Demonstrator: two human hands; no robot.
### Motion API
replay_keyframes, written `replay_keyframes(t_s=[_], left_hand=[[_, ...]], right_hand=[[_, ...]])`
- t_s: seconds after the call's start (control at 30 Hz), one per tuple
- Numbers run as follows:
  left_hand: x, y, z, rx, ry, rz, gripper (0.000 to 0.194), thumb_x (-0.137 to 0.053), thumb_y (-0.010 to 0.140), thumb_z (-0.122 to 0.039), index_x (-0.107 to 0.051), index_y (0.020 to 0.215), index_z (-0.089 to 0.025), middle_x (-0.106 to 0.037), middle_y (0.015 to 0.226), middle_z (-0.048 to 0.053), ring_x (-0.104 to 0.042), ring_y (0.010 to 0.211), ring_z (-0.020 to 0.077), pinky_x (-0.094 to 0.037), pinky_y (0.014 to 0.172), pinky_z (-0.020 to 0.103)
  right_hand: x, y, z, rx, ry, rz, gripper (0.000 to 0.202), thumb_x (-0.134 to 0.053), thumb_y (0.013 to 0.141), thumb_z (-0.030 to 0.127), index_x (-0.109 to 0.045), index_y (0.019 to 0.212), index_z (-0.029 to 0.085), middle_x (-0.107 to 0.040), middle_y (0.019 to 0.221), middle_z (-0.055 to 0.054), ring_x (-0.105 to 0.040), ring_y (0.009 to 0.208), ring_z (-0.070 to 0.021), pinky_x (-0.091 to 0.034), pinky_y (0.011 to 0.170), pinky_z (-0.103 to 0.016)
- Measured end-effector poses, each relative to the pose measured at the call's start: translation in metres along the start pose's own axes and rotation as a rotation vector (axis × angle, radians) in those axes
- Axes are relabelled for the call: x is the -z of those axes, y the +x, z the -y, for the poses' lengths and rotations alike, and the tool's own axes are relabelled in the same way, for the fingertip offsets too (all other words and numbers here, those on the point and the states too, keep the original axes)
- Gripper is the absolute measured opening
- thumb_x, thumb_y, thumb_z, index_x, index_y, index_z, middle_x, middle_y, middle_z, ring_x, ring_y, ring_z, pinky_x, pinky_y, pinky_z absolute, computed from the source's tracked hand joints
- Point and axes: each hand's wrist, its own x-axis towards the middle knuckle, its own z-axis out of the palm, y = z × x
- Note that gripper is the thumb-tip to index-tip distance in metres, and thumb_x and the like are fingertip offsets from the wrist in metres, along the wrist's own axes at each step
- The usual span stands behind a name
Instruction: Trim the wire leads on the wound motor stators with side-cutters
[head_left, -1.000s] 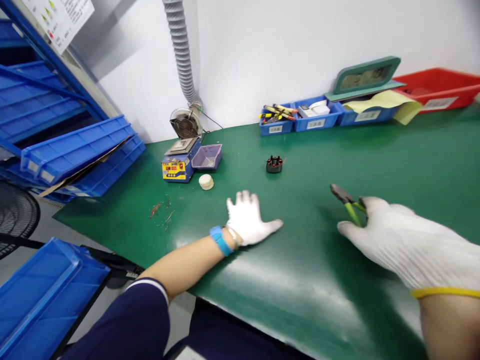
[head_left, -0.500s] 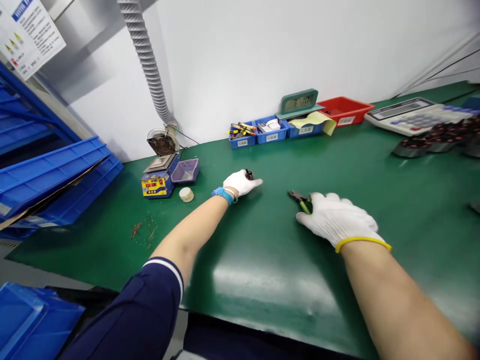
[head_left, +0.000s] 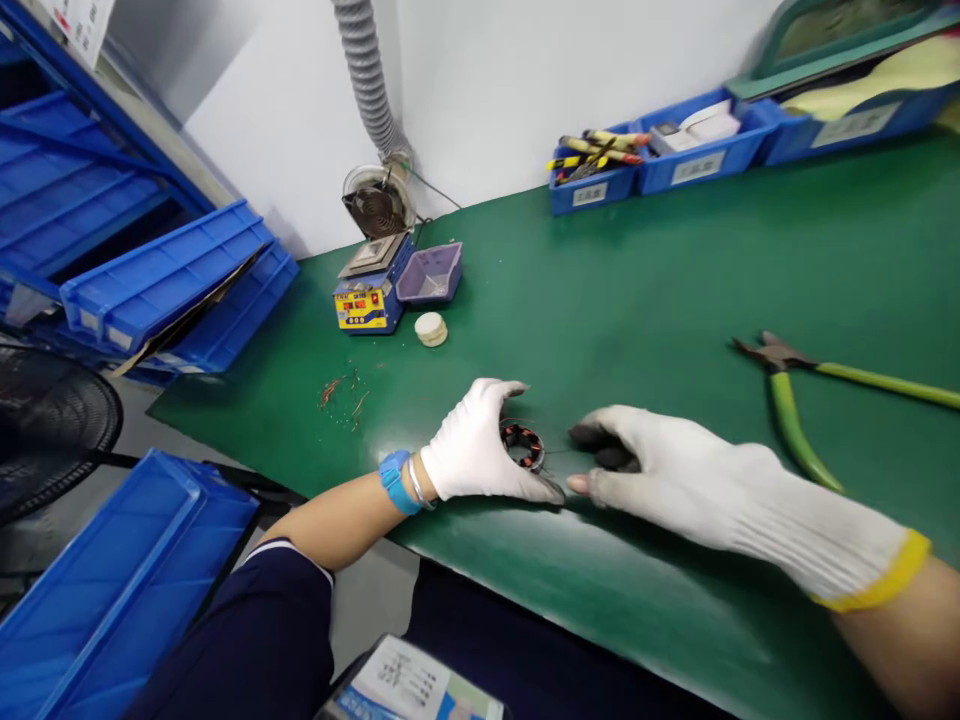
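Observation:
My left hand (head_left: 487, 445), in a white glove with dark fingertips, curls round a small ring-shaped part (head_left: 525, 447) with copper-coloured windings, low over the green table. Thin wires stick out from the part's right side. Just right of it is my right hand (head_left: 611, 455), also gloved, its thumb and fingers apart with nothing seen between them. Green-handled pliers (head_left: 780, 365) lie with spread handles on the table, beyond my right hand.
On the green table (head_left: 525, 290) stand a blue-and-yellow device (head_left: 371, 290), a purple tray (head_left: 431, 275), a round white pad (head_left: 431, 329) and wire scraps (head_left: 330, 392). Blue bins (head_left: 592, 190) line the wall. Blue crates (head_left: 180, 270) and a black fan (head_left: 56, 430) are at left.
The pliers now lie away from my right hand, which has come close to my left. My left hand and the ring part are nearer the table's front edge. The view has shifted left and closer.

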Motion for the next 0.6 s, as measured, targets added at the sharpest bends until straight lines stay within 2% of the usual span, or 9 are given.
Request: replay_keyframes(t_s=[0.07,0.17,0.23,0.33,0.5,0.6], left_hand=[[-0.001,-0.002,-0.003,0.058,0.007,0.043,0.111,-0.089,0.052,-0.051,-0.042,0.146,-0.017,-0.061,0.129,0.013,-0.066,0.116,0.0303,-0.055,0.105,0.046],[-0.002,0.001,-0.005,0.073,0.011,0.105,0.099,-0.078,0.067,-0.047,-0.036,0.153,-0.019,-0.070,0.111,0.006,-0.071,0.104,0.0277,-0.059,0.096,0.044],[-0.003,0.002,-0.004,0.027,0.023,0.121,0.095,-0.073,0.071,-0.047,-0.036,0.153,-0.019,-0.071,0.107,0.006,-0.071,0.102,0.0282,-0.059,0.094,0.044],[-0.004,0.002,0.001,-0.045,0.014,0.137,0.091,-0.069,0.072,-0.042,-0.035,0.153,-0.018,-0.071,0.109,0.007,-0.071,0.103,0.0278,-0.058,0.096,0.043],[-0.004,-0.001,0.006,-0.026,-0.075,0.117,0.094,-0.070,0.068,-0.033,-0.035,0.154,-0.016,-0.067,0.127,0.013,-0.065,0.119,0.0297,-0.054,0.105,0.042],[-0.004,-0.001,0.008,-0.029,-0.117,0.138,0.097,-0.071,0.067,-0.031,-0.034,0.155,-0.013,-0.063,0.129,0.016,-0.065,0.119,0.0304,-0.054,0.105,0.042]], right_hand=[[-0.007,-0.003,0.015,-0.014,-0.035,0.096,0.041,-0.060,0.080,0.063,-0.073,0.101,0.031,-0.077,0.102,-0.003,-0.072,0.091,-0.0292,-0.051,0.070,-0.039],[-0.010,-0.003,0.032,-0.021,-0.079,0.136,0.035,-0.042,0.093,0.048,-0.070,0.084,0.029,-0.076,0.089,-0.002,-0.071,0.085,-0.0262,-0.046,0.065,-0.036],[-0.009,-0.001,0.037,-0.078,-0.122,0.153,0.035,-0.041,0.094,0.043,-0.068,0.077,0.028,-0.074,0.082,-0.001,-0.070,0.080,-0.0249,-0.045,0.062,-0.034],[-0.006,0.003,0.041,-0.158,-0.170,0.202,0.033,-0.045,0.093,0.042,-0.071,0.079,0.029,-0.075,0.085,-0.001,-0.071,0.081,-0.0255,-0.046,0.062,-0.034],[-0.004,0.005,0.040,-0.188,-0.249,0.267,0.033,-0.045,0.091,0.046,-0.074,0.085,0.032,-0.078,0.093,-0.003,-0.073,0.085,-0.0302,-0.051,0.066,-0.041],[-0.004,0.008,0.030,-0.269,-0.281,0.159,0.038,-0.042,0.090,0.053,-0.075,0.091,0.032,-0.078,0.101,-0.007,-0.073,0.092,-0.0361,-0.055,0.074,-0.048]])
